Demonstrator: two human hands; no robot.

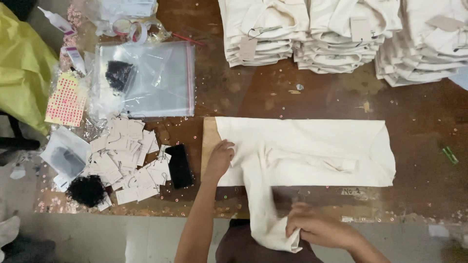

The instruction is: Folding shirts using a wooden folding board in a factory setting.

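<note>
A cream garment (312, 151) lies spread across a brown wooden table (273, 92), over a tan board (209, 141) that shows at its left edge. My left hand (220, 158) presses flat on the garment's left end, fingers together. Near the table's front edge my right hand (317, 228) grips a hanging part of the same cream cloth and pulls it down over the edge.
Three stacks of folded cream garments with tags (336, 34) stand at the back. To the left lie a clear zip bag (146, 80), several paper tags (126, 160), a black rectangular object (179, 165), black string bundles (87, 190), and a yellow cloth (19, 68).
</note>
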